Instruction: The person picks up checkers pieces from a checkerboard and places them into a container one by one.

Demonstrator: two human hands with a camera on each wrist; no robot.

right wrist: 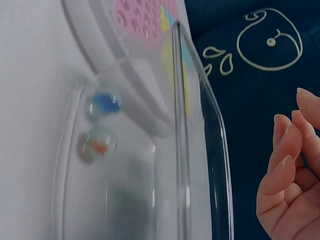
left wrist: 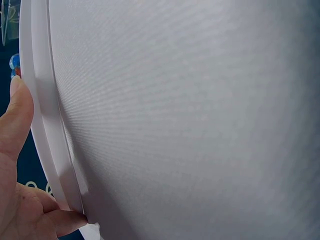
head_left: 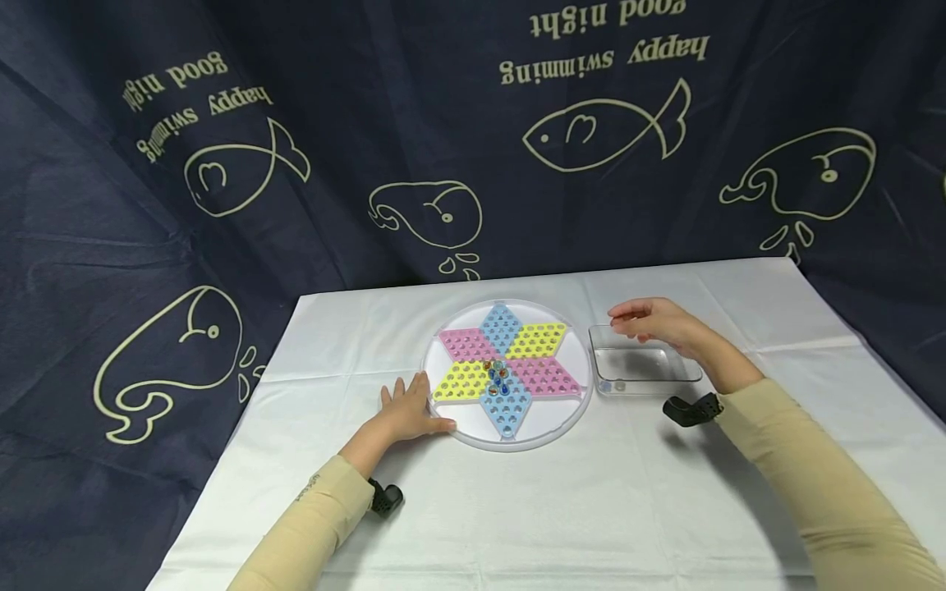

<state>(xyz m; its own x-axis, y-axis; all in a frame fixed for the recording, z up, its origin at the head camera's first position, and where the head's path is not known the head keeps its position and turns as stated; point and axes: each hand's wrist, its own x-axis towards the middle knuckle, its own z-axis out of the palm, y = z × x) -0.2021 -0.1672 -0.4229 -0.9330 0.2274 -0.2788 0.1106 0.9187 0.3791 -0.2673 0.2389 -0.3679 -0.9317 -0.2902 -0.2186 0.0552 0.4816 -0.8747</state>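
Board: round white Chinese checkers board [head_left: 473, 431] sitting mid-table on the white tablecloth [head_left: 517, 509], with a star of pink, yellow and blue points.

Marbles on board: small cluster of glass marbles [head_left: 498, 376] at the center of the star. Can't count them for sure from here.

Tray: clear plastic tray [head_left: 687, 373] just beside the board's right edge. The right wrist view shows 2 marbles in it, a blue marble [right wrist: 104, 104] and a marble with orange flecks [right wrist: 96, 145], both at the end nearest the board.

Left hand: left hand [head_left: 409, 410] lies flat on the cloth, fingers relaxed and straight, fingertips and thumb touching the board's rim [left wrist: 42, 125]. Not gripping anything, just bracing it.

Right hand: right hand [head_left: 654, 322] hovers over the far corner of the tray, fingers loosely curled downward. I see nothing between them in either view, so it looks empty to me.

Step, my guess: moving marbles between tray and board, 1 at a time.

Doing it well: keep the left hand steady on the rim so the board doesn't slide. Pinch each marble with thumb and 2 fingertips and lift straight up. Set it down low, don't drop it, glass rolls and bounces out of those shallow holes.

Watch out: the marbles sit packed together, so come in from above to avoid knocking the neighbors.
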